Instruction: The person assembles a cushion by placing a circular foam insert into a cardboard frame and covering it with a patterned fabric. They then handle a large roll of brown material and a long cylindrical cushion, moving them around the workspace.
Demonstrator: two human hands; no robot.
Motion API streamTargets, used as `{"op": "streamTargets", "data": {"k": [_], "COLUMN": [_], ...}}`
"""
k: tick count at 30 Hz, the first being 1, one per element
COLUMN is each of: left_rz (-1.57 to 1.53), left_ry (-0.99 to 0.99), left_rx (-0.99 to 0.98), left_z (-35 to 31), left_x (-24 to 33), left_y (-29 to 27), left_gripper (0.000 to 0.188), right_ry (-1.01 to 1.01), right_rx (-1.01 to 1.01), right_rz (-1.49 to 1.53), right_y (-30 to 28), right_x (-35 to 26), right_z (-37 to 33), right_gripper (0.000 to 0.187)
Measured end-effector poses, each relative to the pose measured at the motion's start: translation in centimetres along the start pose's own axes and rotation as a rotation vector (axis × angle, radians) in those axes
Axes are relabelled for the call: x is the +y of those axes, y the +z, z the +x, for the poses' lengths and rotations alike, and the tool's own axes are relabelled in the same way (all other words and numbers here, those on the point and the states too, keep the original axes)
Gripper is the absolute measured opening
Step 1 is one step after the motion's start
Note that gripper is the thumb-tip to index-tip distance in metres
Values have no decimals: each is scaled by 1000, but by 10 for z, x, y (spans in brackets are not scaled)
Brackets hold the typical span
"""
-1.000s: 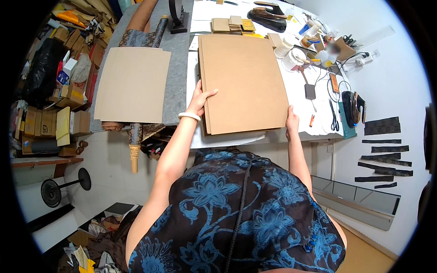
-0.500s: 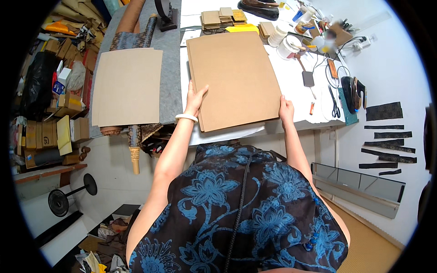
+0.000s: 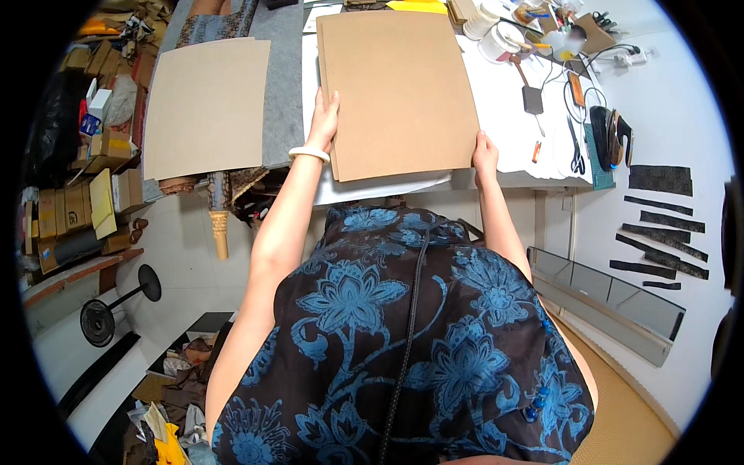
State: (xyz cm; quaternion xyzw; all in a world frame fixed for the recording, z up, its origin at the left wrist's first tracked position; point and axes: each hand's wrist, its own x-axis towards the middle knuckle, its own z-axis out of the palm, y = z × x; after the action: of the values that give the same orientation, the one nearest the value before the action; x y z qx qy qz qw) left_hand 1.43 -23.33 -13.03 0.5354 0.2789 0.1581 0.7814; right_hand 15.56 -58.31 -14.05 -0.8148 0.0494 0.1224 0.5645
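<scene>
A stack of brown cardboard sheets (image 3: pixel 399 97) lies over the white-covered table in front of me, its sheets slightly out of line along the left side. My left hand (image 3: pixel 324 120), with a white bangle at the wrist, grips the stack's left edge, its fingers partly hidden. At the lower right edge my right hand (image 3: pixel 485 152) holds the same sheets, fingers curled against the side. To the left, a second pile of paler cardboard sheets (image 3: pixel 205 112) rests on a grey-covered surface, apart from both hands.
White jars (image 3: pixel 502 43), a black-handled pair of scissors (image 3: pixel 576 147), an orange lighter (image 3: pixel 536 151) and cables occupy the table's right side. Patterned rolls (image 3: pixel 219 194) stick out beneath the left pile. Boxes (image 3: pixel 70 209) crowd the far left; black strips (image 3: pixel 659 182) hang on the right wall.
The whole view has shifted, with the table now higher in the picture. My left thumb has moved off the top sheet toward its left edge. The right hand keeps its grip.
</scene>
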Motion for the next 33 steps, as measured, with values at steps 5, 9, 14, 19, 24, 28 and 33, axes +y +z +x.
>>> {"op": "streamTargets", "data": {"k": [5, 9, 14, 19, 24, 28, 33], "left_rz": [-17, 42, -88, -50, -132, -124, -185], "left_ry": [62, 72, -43, -69, -34, -41, -39], "left_rx": [27, 118, 87, 147, 119, 70, 129], "left_z": [-6, -13, -4, -9, -11, -18, -19], "left_x": [-11, -3, -9, -2, -11, 10, 12], "left_y": [-7, 2, -7, -2, -25, -3, -3], "left_gripper": [52, 45, 43, 42, 40, 39, 42], "right_ry": [-27, -82, -81, -82, -150, -183, -129], "right_rx": [19, 32, 51, 45, 52, 41, -5], "right_rz": [-10, -50, -88, -114, -110, -86, -93], "right_y": [7, 4, 4, 1, 10, 6, 5], "right_x": [0, 6, 8, -3, -8, 15, 18], "right_z": [-8, -5, -3, -11, -23, -7, 0], "right_gripper": [44, 46, 47, 46, 46, 44, 41]}}
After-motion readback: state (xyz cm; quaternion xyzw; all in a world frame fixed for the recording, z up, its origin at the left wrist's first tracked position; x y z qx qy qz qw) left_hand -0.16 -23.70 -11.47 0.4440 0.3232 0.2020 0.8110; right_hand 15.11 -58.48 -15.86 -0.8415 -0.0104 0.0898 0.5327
